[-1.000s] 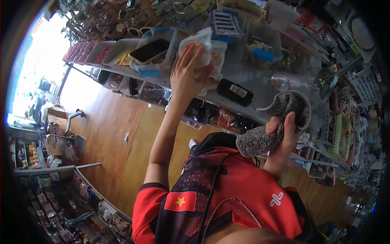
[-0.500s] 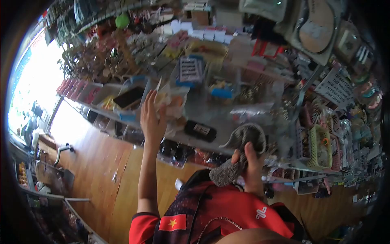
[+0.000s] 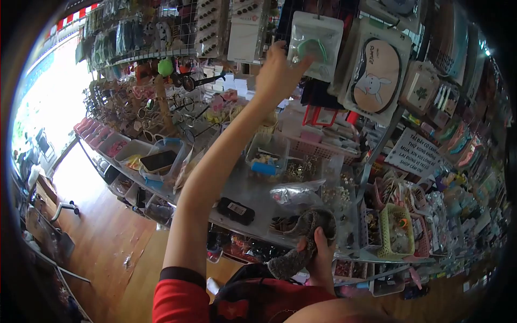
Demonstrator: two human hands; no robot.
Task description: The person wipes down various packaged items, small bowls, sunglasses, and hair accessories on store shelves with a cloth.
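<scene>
My left hand (image 3: 280, 75) is raised to the hanging goods at the top, thumb and fingers apart. Its thumb overlaps the lower part of a clear zip packet (image 3: 329, 32) with a green loop-shaped item inside, and its fingertips are at the packet's left edge. Lower down, close to my body, my right hand (image 3: 322, 255) is closed around a grey fuzzy fabric band (image 3: 288, 264) that curls at its upper end. Just left of the band, a black case with a white label (image 3: 235, 210) lies on the glass counter (image 3: 258, 188).
A packet with a rabbit-print eye mask (image 3: 377, 75) hangs right of the clear packet. On the counter are a tub with a blue item (image 3: 266, 156), a phone (image 3: 158, 160) on a container and a plastic bag (image 3: 297, 192). A yellow basket (image 3: 397, 231) stands at right.
My left hand has moved up and right from above the counter to the hanging packets. My right hand still holds the grey band. The view has tilted upward.
</scene>
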